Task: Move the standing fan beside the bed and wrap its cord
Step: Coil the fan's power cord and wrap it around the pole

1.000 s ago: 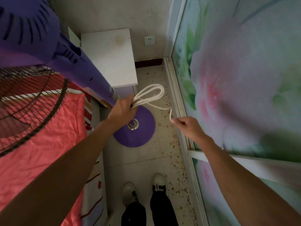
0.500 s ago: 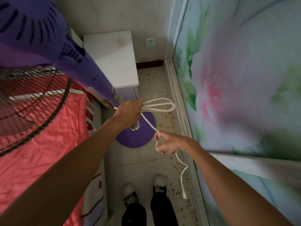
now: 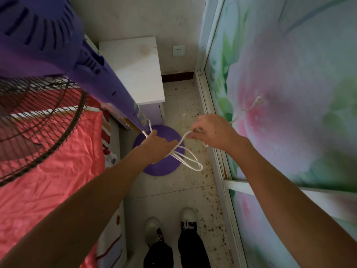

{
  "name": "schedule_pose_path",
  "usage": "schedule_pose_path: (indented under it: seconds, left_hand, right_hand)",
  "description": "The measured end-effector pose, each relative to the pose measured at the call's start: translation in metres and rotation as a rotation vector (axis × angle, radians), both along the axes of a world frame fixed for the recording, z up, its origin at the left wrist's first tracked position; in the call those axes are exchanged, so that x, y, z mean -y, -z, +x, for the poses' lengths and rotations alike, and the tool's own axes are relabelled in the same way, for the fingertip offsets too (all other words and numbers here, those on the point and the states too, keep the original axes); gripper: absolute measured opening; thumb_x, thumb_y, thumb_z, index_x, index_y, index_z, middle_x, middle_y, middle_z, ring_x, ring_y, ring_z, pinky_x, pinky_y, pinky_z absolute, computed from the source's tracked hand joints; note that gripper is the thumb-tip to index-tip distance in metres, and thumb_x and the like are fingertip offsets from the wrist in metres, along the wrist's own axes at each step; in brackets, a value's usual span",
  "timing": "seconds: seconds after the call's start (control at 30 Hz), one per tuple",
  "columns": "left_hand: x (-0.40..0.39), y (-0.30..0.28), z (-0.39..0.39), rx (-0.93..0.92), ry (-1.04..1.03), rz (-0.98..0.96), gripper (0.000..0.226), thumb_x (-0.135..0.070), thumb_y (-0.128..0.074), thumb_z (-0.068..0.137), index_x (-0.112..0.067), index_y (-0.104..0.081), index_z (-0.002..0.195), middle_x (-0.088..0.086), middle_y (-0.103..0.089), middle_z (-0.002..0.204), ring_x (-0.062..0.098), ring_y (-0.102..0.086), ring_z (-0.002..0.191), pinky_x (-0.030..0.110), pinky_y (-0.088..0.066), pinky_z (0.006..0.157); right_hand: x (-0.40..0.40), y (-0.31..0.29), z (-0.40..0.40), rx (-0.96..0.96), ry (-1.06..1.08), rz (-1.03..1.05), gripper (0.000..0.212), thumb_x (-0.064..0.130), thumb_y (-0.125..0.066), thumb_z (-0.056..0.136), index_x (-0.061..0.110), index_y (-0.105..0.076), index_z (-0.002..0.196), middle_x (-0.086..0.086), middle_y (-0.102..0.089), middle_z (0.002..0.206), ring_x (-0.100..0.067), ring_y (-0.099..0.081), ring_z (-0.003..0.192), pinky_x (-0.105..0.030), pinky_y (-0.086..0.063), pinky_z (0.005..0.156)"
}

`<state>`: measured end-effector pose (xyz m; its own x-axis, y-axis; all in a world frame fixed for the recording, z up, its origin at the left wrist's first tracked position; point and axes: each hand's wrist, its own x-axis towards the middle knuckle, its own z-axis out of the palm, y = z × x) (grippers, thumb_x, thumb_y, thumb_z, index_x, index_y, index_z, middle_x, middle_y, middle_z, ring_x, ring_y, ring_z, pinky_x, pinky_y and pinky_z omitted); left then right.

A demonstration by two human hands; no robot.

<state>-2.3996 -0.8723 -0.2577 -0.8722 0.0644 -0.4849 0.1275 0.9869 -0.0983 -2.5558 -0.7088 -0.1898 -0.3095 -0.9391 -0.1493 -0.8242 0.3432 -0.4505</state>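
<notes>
Looking down from the head camera, the standing fan (image 3: 108, 89) stands beside the bed (image 3: 48, 161), its purple base (image 3: 164, 167) on the floor. The left hand (image 3: 156, 147) is clenched around gathered loops of the white cord (image 3: 191, 161) near the pole; the right hand (image 3: 212, 132) pinches the running strand. The cord looks light, limp and tangle-prone, best held at the bundle's neck. Half a second ago the right hand was lower, the plug end dangling; now it is raised and the tail whips toward the floral panel (image 3: 289, 93).
</notes>
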Motion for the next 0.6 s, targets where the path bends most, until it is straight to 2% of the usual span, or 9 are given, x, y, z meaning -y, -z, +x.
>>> schedule_pose_path:
  seconds: [0.13,0.23,0.3,0.37,0.4,0.43,0.5,0.57,0.6]
  left_hand:
    - [0.018,0.004,0.009,-0.054,0.034,0.099,0.039,-0.023,-0.063,0.091,-0.022,-0.043,0.124,0.005,-0.074,0.091,0.028,-0.070,0.085,0.042,-0.039,0.097]
    - [0.019,0.001,0.006,-0.149,-0.075,0.247,0.026,-0.022,-0.062,0.091,-0.023,-0.046,0.111,0.002,-0.072,0.087,0.024,-0.068,0.081,0.041,-0.039,0.094]
    - [0.016,-0.002,0.001,-0.244,-0.210,0.317,0.022,-0.019,-0.061,0.091,-0.020,-0.044,0.105,0.001,-0.071,0.085,0.024,-0.068,0.078,0.040,-0.040,0.092]
    - [0.013,-0.006,-0.005,-0.269,-0.328,0.295,0.028,-0.017,-0.061,0.090,-0.017,-0.040,0.108,0.001,-0.072,0.087,0.024,-0.069,0.080,0.040,-0.040,0.093]
    - [0.011,-0.007,-0.008,-0.260,-0.354,0.244,0.031,-0.017,-0.061,0.089,-0.016,-0.038,0.110,0.002,-0.073,0.088,0.024,-0.069,0.080,0.040,-0.040,0.094]
    - [0.008,-0.008,-0.011,-0.232,-0.355,0.174,0.032,-0.018,-0.060,0.089,-0.015,-0.037,0.111,0.002,-0.073,0.088,0.025,-0.069,0.080,0.040,-0.039,0.093]
    - [0.001,-0.010,-0.014,-0.134,-0.334,0.029,0.030,-0.021,-0.060,0.090,-0.014,-0.042,0.112,0.002,-0.072,0.092,0.027,-0.068,0.087,0.041,-0.037,0.094]
    - [-0.005,-0.009,-0.015,-0.049,-0.344,-0.035,0.025,-0.024,-0.059,0.091,-0.017,-0.047,0.112,0.001,-0.072,0.096,0.025,-0.067,0.092,0.039,-0.035,0.096]
    - [-0.009,-0.006,-0.014,-0.020,-0.361,-0.047,0.024,-0.025,-0.058,0.092,-0.018,-0.049,0.112,0.002,-0.072,0.097,0.025,-0.067,0.093,0.038,-0.034,0.096]
  right_hand:
    - [0.005,0.031,-0.002,0.033,0.161,-0.023,0.039,0.046,-0.059,0.093,0.011,-0.071,0.083,-0.001,-0.056,0.076,-0.018,-0.053,0.070,-0.034,-0.047,0.063]
    - [0.009,0.054,0.020,0.141,0.230,0.068,0.036,0.036,-0.055,0.099,0.004,-0.072,0.094,-0.012,-0.069,0.084,-0.019,-0.063,0.071,-0.035,-0.049,0.069]
    - [0.005,0.061,0.041,0.132,0.196,0.158,0.038,0.037,-0.055,0.099,0.007,-0.063,0.120,-0.012,-0.067,0.116,-0.005,-0.065,0.087,-0.040,-0.054,0.081]
    - [0.006,0.061,0.067,0.134,0.052,0.241,0.048,0.049,-0.043,0.101,0.014,-0.053,0.132,-0.009,-0.061,0.125,-0.017,-0.061,0.109,-0.037,-0.050,0.089]
    - [0.007,0.057,0.080,0.211,-0.004,0.227,0.043,0.046,-0.038,0.103,0.013,-0.055,0.124,-0.012,-0.063,0.111,-0.028,-0.062,0.103,-0.039,-0.049,0.085]
    - [0.006,0.052,0.091,0.255,-0.043,0.239,0.037,0.040,-0.036,0.105,0.010,-0.058,0.111,-0.011,-0.061,0.089,-0.031,-0.062,0.084,-0.040,-0.049,0.075]
    - [0.001,0.040,0.097,0.247,-0.083,0.258,0.037,0.034,-0.039,0.104,0.007,-0.055,0.085,-0.005,-0.048,0.062,-0.021,-0.048,0.052,-0.038,-0.043,0.057]
    - [-0.005,0.027,0.094,0.199,-0.131,0.264,0.036,0.031,-0.041,0.102,0.008,-0.051,0.076,-0.008,-0.053,0.061,-0.018,-0.043,0.048,-0.034,-0.036,0.049]
    - [-0.006,0.019,0.093,0.154,-0.184,0.294,0.032,0.027,-0.041,0.102,0.007,-0.054,0.081,-0.012,-0.058,0.069,-0.020,-0.047,0.053,-0.031,-0.034,0.049]
